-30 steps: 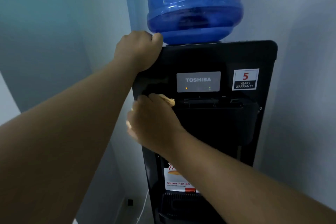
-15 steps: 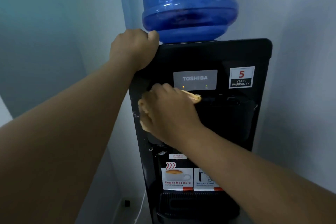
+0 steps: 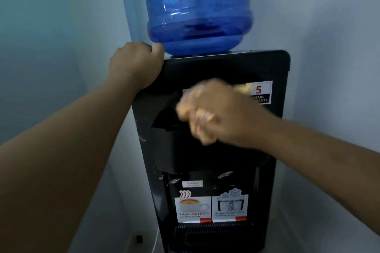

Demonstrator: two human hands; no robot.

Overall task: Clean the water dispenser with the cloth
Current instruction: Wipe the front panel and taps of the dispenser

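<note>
**Cloth at the upper front panel, corner braced**

My left hand [image 3: 136,63] grasps the top left corner of the dispenser [image 3: 226,65], fingers curled over the edge. My right hand [image 3: 213,111] is motion-blurred against the upper front panel, just left of the warranty sticker [image 3: 260,92]. Its fingers look bunched round the cloth [image 3: 241,88]; only a yellowish tip shows past the knuckles.

Handling, my guess: the cloth is soft and light, best wadded in the palm. The dispenser is rigid, glossy, likely slick, and top-heavy under the blue bottle [image 3: 197,10], so bracing the corner suits. Hard rubbing could lift the sticker's edges.

Room: the unit stands in a corner, left wall [image 3: 61,26] and right wall [image 3: 329,68] both near. The tap hood [image 3: 185,150] juts toward me below the hand; knuckles could catch its upper lip. White smears [image 3: 224,174] under the hood look uncleaned.
</note>
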